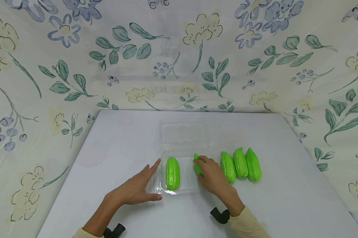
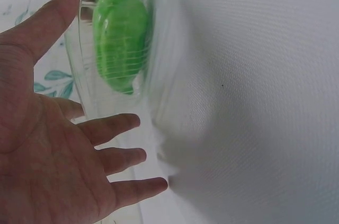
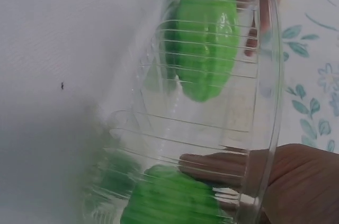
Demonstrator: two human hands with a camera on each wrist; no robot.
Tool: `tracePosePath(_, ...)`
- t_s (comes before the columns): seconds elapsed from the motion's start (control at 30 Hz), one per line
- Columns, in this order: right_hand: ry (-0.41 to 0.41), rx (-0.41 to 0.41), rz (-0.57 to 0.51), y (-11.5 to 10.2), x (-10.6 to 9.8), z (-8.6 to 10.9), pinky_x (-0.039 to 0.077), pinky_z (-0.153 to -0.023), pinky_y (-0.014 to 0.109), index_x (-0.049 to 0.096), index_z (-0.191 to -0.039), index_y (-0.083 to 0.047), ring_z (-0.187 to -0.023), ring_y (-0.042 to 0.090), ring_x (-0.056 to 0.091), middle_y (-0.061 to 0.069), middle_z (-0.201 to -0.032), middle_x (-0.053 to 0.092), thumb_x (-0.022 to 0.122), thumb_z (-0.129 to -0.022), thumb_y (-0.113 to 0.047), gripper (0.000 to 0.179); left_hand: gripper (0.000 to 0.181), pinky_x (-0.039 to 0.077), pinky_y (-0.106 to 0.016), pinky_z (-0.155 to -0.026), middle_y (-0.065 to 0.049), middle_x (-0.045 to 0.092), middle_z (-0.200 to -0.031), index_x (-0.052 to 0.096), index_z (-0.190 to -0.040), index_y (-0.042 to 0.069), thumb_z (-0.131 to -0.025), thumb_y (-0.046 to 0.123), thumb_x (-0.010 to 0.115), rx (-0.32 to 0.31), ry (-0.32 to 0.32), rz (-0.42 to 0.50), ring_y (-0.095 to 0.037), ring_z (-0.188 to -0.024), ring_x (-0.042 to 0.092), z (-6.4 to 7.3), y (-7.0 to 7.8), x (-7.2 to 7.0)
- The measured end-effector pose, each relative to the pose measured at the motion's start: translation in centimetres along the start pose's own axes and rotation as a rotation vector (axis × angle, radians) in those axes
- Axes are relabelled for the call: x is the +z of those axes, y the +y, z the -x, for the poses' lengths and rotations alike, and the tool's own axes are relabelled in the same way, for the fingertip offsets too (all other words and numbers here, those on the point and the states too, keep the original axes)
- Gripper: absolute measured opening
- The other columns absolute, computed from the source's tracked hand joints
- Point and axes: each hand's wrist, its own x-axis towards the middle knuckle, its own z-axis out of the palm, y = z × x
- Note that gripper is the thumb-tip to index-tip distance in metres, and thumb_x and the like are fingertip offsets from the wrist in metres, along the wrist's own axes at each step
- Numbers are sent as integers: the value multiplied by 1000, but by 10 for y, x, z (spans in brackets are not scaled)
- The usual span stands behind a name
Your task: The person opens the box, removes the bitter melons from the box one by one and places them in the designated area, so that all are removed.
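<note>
A clear plastic clamshell container (image 1: 185, 172) lies with its lid (image 1: 183, 134) folded back. Inside at the left rests one glossy, ridged green vegetable (image 1: 173, 173), which also shows through the ribbed wall in the left wrist view (image 2: 121, 38). My right hand (image 1: 213, 178) reaches over the container's right side and holds a second green vegetable (image 1: 197, 168) by its sides; the hand covers part of it. My left hand (image 1: 134, 190) is spread at the container's left edge, with the index fingertip and thumb right at the rim and nothing in its grasp.
Three more green vegetables (image 1: 240, 163) lie side by side on the white table (image 1: 119, 142), right of the container. Behind the table hangs a floral cloth (image 1: 173, 89). Black wrist pieces (image 1: 220, 215) sit at both cuffs.
</note>
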Motion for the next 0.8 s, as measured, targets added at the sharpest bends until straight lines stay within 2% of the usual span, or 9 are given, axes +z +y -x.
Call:
tracePosePath(0.27, -8, 33, -95, -1, -12, -1, 51, -92, 43, 65, -121, 2, -111, 34, 60, 18, -125, 60, 82, -76, 1, 48, 114, 36, -60, -104, -16, 33, -155, 10, -160, 27, -74, 62, 77, -1, 1, -3, -38, -144, 23, -1, 0, 1)
tracePosePath(0.47, 42, 59, -201, 4, -19, -2, 51, -92, 43, 65, -121, 5, -114, 32, 60, 17, -126, 60, 81, -76, 1, 48, 114, 36, -60, -104, -16, 33, -155, 10, -160, 26, -74, 62, 77, 3, -1, 0, -39, -144, 23, -1, 0, 1)
tracePosePath(0.8, 93, 86, -314, 17, -38, -2, 52, -89, 45, 64, -124, 6, -116, 33, 59, 19, -129, 59, 81, -79, -5, 49, 115, 36, -60, -104, -16, 32, -156, 8, -160, 28, -74, 62, 76, -8, -7, 0, -39, -144, 23, -1, 1, 0)
